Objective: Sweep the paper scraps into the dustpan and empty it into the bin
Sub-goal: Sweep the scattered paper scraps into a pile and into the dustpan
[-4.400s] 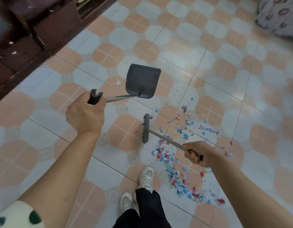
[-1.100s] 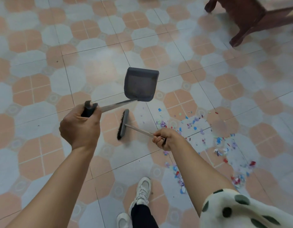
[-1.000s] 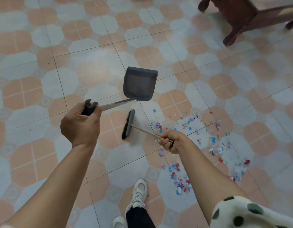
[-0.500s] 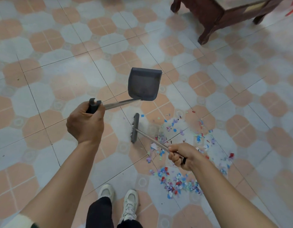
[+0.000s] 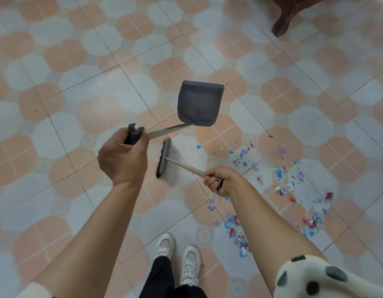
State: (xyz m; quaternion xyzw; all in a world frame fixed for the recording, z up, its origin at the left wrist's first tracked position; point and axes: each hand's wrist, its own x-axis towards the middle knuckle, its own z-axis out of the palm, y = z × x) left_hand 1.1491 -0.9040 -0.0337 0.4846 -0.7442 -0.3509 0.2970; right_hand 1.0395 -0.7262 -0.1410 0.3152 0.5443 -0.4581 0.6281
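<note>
My left hand point(image 5: 124, 157) grips the black end of a long metal handle that carries a grey dustpan point(image 5: 199, 103), held out in front over the tiled floor. My right hand point(image 5: 220, 179) grips the thin handle of a small broom point(image 5: 163, 160); its dark-bristled head lies just left of the hand, low over the tiles. Coloured paper scraps point(image 5: 278, 175) lie scattered to the right of the broom and under my right forearm, with a denser patch point(image 5: 238, 235) near my feet. The pan looks empty. No bin is in sight.
A dark wooden furniture leg point(image 5: 283, 24) stands at the top right. My two white shoes point(image 5: 178, 257) are at the bottom centre. The floor point(image 5: 68, 93) is orange and pale tile, bare to the left and ahead.
The view has shifted, so the furniture leg sits further up and right. The broom head has swung left, away from the scraps. The dustpan stays held out in my left hand.
</note>
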